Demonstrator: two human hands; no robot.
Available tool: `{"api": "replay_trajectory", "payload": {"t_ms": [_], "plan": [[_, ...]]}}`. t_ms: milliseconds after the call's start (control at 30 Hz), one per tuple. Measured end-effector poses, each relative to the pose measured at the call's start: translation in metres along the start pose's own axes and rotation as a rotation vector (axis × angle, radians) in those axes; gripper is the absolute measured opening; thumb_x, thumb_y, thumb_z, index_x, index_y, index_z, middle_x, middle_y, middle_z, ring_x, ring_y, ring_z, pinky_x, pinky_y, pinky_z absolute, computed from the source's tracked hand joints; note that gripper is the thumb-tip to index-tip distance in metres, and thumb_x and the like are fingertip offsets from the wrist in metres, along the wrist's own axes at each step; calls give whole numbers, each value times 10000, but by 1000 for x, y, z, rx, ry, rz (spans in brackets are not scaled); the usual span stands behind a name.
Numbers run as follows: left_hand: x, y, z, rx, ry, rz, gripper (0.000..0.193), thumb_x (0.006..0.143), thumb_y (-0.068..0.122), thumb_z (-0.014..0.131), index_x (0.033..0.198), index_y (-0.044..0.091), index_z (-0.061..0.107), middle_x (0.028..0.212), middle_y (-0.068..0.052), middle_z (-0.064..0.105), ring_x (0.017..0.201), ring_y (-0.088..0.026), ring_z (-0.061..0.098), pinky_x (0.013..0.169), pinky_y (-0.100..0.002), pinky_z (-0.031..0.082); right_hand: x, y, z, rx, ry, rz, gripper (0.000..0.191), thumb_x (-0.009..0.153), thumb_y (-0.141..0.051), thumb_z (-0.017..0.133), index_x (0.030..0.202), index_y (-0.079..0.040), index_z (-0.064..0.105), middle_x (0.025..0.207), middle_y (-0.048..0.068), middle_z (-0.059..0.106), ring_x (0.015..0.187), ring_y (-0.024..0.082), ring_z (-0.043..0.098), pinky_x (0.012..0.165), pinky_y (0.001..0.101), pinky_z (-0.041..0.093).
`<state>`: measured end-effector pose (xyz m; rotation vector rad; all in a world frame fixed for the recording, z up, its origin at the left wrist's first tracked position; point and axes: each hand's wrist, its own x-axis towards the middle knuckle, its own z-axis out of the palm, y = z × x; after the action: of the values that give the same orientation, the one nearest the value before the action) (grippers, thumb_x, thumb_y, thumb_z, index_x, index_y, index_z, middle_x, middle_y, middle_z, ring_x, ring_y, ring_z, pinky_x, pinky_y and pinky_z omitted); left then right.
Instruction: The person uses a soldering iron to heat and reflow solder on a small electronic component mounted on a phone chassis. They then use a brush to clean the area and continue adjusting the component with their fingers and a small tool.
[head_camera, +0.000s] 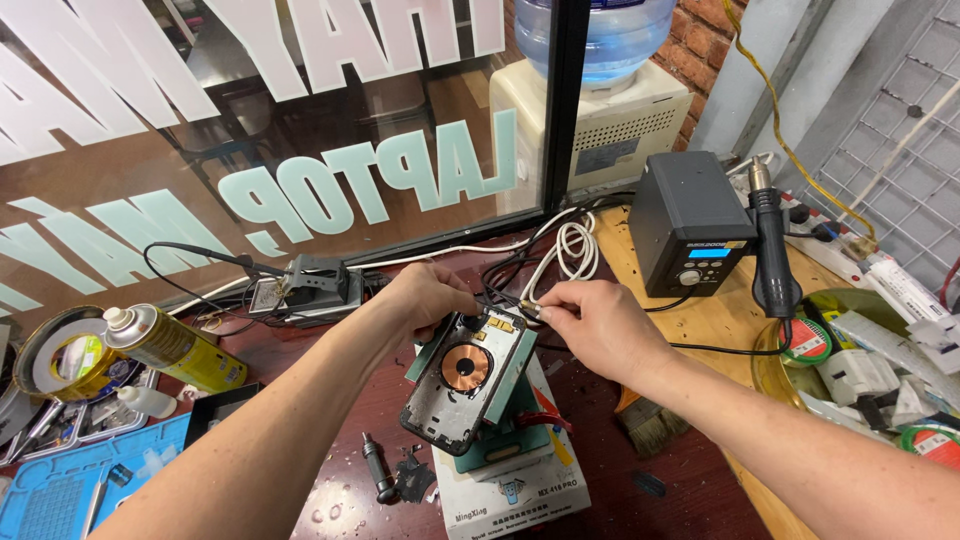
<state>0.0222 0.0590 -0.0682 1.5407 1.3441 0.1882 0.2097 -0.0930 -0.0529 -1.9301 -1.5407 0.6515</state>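
Phone back at frame centre: left hand steadies its top, right hand fingers pinch a small part; slipping could tear the copper coil.

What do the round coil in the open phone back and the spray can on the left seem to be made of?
The coil looks like wound copper wire: orange-brown, shiny, in fine rings. The spray can seems to be painted metal, glossy yellow with a highlight, and its white nozzle is probably plastic. The phone back lies between both hands.
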Motion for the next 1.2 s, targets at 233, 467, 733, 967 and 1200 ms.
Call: {"api": "replay_trajectory", "payload": {"t_ms": [233,467,733,967,1200], "plan": [[-16,1,-3,21,-106,117,281,765,125,838,1041,96,801,731,-33,690,496,-86,537,380,-254,355,-9,-2,-1,-196,93,-194,192,895,-229,676,994,-115,795,945,98,789,873,311,740,783,417,566],[-15,9,7,155,45,78,230,916,300,741,1020,112,824,691,-31,698,477,-87,537,392,-262,414,-2,0,-2,-173,-7,60,202,935,-250,646,1042,-121,760,882,125,782,841,304,762,790,413,575],[-14,5,2,18,-46,82,211,874,154,711,1038,108,836,691,-31,693,460,-91,480,380,-277,328,-10,-6,-4,-201,66,-125,200,900,-243,666,996,-122,793,935,100,784,867,306,749,794,413,580],[-11,4,3,114,-29,89,206,812,146,768,1001,119,845,672,-26,660,453,-104,452,377,-277,327,-12,-15,-3,-278,95,-195,183,915,-217,646,964,-114,790,937,78,777,856,324,733,787,457,567],[-13,5,1,97,-36,92,209,828,130,771,1022,102,844,704,-37,677,474,-104,477,388,-280,340,-11,-21,-8,-366,30,-178,191,944,-244,622,949,-131,777,901,66,757,844,316,733,789,452,569]]}}
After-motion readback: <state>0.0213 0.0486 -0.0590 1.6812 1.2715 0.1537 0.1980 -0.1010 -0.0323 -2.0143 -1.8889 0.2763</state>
